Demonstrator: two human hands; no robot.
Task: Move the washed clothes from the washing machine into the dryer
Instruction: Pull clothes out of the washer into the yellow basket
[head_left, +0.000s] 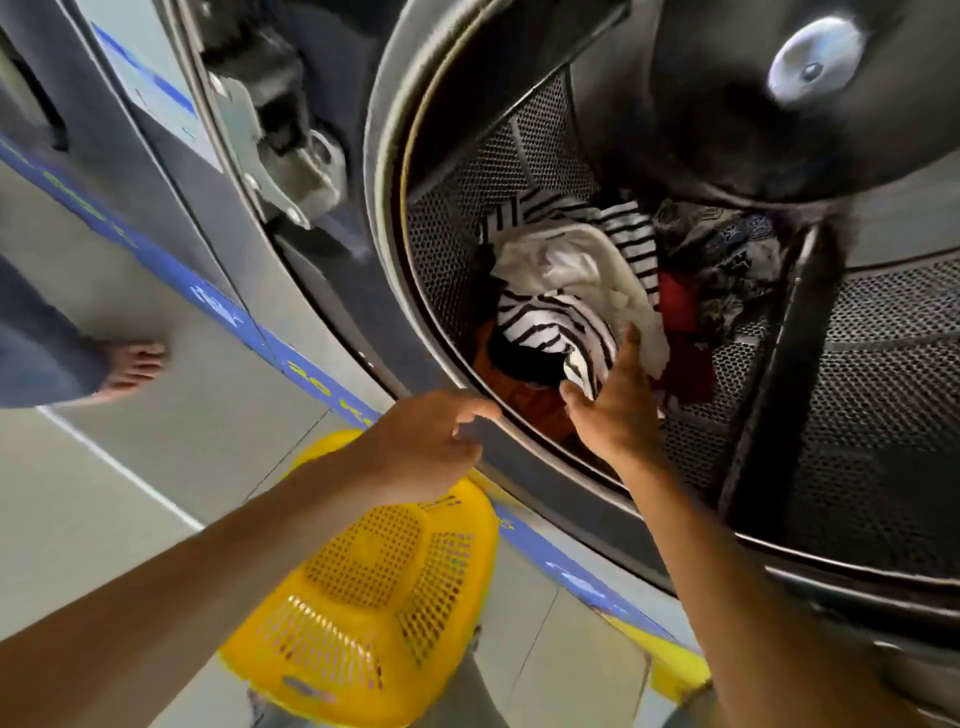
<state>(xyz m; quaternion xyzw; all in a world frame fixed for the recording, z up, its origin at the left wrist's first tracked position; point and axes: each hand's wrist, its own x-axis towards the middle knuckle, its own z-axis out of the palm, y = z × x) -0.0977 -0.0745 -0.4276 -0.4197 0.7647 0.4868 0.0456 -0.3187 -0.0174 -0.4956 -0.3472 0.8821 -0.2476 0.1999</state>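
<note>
Now the right hand (610, 410) is inside the round opening of the drum (457, 249), with its fingers spread and lying on the clothes (582, 291); the thumb touches the edge of a striped shirt (550, 327), but the hand is not closed on any cloth. Just above the fingertips lies a white garment (571, 270), and beyond it more striped cloth; to the right of the hand there is a red piece (680, 312) and a dark patterned one (727, 260); under the palm an orange cloth (524, 400) shows at the bottom of the drum. All the clothes are in one heap on the perforated wall of the drum. The left hand (431, 441) is outside, just beside the right one, at the metal rim (410, 312) of the opening; its fingers are loosely curled and hold nothing, the fingertips near or touching the rim, I cannot tell which. Below the left forearm a yellow basket (363, 613) stands on the floor (130, 467); far to the left of both hands a bare foot (130, 364) of another person is on the floor.
</note>
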